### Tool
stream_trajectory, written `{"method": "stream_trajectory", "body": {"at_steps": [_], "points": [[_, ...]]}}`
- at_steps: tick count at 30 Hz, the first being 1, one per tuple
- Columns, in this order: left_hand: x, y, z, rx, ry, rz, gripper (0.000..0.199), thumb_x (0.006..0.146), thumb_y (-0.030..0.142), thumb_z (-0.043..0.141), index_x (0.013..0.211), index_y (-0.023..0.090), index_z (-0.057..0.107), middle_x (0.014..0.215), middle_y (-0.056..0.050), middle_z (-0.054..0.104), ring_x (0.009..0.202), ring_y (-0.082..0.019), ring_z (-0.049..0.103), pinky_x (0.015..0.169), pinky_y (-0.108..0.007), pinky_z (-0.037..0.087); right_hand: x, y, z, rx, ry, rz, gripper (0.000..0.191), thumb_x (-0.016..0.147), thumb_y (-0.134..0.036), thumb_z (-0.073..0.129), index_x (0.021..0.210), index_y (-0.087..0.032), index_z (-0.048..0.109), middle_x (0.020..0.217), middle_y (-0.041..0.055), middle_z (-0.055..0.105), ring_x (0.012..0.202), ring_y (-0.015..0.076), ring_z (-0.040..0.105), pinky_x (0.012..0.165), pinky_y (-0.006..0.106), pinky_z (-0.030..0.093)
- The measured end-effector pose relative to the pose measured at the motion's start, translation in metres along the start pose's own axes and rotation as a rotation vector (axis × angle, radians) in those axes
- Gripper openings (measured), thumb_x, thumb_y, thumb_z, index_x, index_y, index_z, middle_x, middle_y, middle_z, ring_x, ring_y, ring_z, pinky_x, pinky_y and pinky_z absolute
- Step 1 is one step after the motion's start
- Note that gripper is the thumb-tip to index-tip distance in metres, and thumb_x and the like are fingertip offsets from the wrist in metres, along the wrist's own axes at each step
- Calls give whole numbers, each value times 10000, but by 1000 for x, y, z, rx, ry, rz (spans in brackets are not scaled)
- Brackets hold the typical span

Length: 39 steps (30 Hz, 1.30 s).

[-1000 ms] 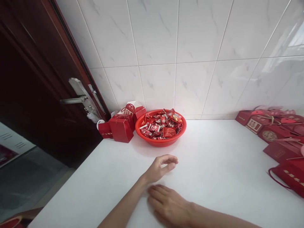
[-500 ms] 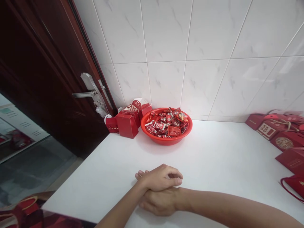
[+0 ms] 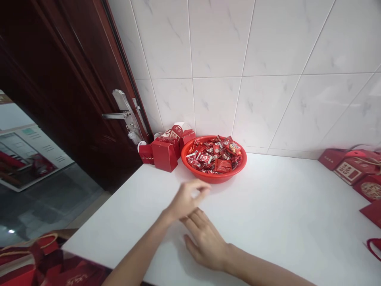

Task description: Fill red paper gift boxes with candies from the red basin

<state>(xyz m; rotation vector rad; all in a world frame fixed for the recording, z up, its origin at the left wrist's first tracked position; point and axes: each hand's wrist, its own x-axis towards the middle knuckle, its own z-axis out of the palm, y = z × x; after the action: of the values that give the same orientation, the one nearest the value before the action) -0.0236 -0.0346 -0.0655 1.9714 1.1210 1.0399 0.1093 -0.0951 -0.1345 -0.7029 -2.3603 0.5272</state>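
My left hand [image 3: 185, 201] is raised over the white tabletop [image 3: 276, 206], fingers and thumb loosely curved with a gap between them and nothing held. Just below it, my right hand [image 3: 206, 240] is palm down with its fingers stretched out. Its fingertips reach the underside of my left wrist; whether they touch it I cannot tell. Beyond both hands is a red plastic basin [image 3: 212, 179], heaped with wrapped candies [image 3: 216, 155] in red and brown wrappers. My left hand is the nearer one to the basin.
Red gift boxes [image 3: 164, 156] stand left of the basin. More red boxes [image 3: 350, 171] are grouped at the right edge. Red bags [image 3: 68, 270] sit low at the left. A tiled wall [image 3: 217, 103] backs the table, and a dark door [image 3: 74, 79] with a metal handle is at left.
My hands, crossed and resting on each other before, have slid apart. The left has moved forward toward the basin, and the right's fingers have straightened. The view has shifted slightly left.
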Motion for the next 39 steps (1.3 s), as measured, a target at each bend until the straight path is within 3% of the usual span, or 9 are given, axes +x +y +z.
{"method": "stream_trajectory", "body": {"at_steps": [4, 7, 12, 15, 23, 28, 32, 35, 39], "points": [[51, -28, -54, 210, 663, -129, 256, 806, 276, 634, 1022, 156, 701, 993, -100, 726, 907, -238, 687, 901, -372, 538, -7, 7, 4, 31, 131, 15, 462, 822, -44, 496, 1269, -158, 527, 1321, 167, 607, 1310, 310, 505, 1068, 518, 474], [84, -43, -83, 460, 853, -322, 411, 756, 285, 712, 1120, 106, 645, 1055, -162, 679, 1023, -299, 651, 980, -427, 493, -15, 8, 14, 66, 182, 27, 481, 802, -16, 495, 1248, -197, 513, 1266, 138, 629, 1261, 293, 541, 1029, 497, 506], [113, -54, -98, 613, 854, -536, 610, 747, 417, 768, 1245, 129, 566, 1240, -238, 603, 1204, -405, 560, 994, -512, 462, -22, 10, 26, 117, 230, 23, 510, 788, 1, 489, 1246, -224, 501, 1233, 113, 634, 1209, 274, 569, 1000, 468, 525], [116, -60, -101, 566, 849, -594, 536, 746, 391, 761, 1200, 145, 617, 1255, -244, 607, 1197, -430, 566, 975, -544, 462, -24, 13, 24, 129, 251, 50, 492, 794, 0, 484, 1227, -233, 505, 1218, 106, 637, 1191, 272, 575, 976, 464, 534], [82, -72, -125, 428, 1015, -524, 281, 855, 284, 514, 1001, 175, 728, 1079, -158, 719, 1094, -360, 639, 984, -474, 472, -26, 23, 22, 203, 265, 169, 469, 778, 12, 464, 1167, -241, 535, 1163, 88, 650, 1122, 259, 601, 922, 447, 552], [58, -75, -131, 232, 1112, -388, 259, 782, 314, 496, 823, 171, 709, 837, -67, 724, 882, -274, 675, 815, -345, 535, -24, 25, 23, 271, 267, 235, 405, 807, -31, 468, 1145, -231, 566, 1152, 89, 666, 1115, 251, 619, 932, 432, 550], [42, -60, -115, -245, 1128, -283, 210, 637, 365, 621, 727, 176, 635, 662, 3, 619, 667, -202, 610, 601, -281, 486, -21, 31, 15, 323, 364, 371, 281, 886, -148, 489, 1142, -223, 578, 1131, 94, 683, 1086, 241, 652, 919, 401, 556], [31, -40, -91, -355, 967, -272, 247, 608, 400, 668, 734, 192, 624, 669, 14, 605, 642, -181, 587, 570, -265, 460, -17, 36, 8, 353, 455, 419, 240, 944, -272, 505, 1175, -223, 549, 1147, 100, 689, 1084, 239, 656, 938, 403, 546], [25, -19, -51, -346, 747, -167, 297, 645, 383, 670, 891, 218, 670, 846, -7, 670, 759, -187, 622, 653, -264, 491, -15, 45, -2, 371, 521, 419, 561, 900, -421, 627, 1378, -219, 415, 1322, 143, 618, 1219, 280, 599, 1009, 468, 503]]}}
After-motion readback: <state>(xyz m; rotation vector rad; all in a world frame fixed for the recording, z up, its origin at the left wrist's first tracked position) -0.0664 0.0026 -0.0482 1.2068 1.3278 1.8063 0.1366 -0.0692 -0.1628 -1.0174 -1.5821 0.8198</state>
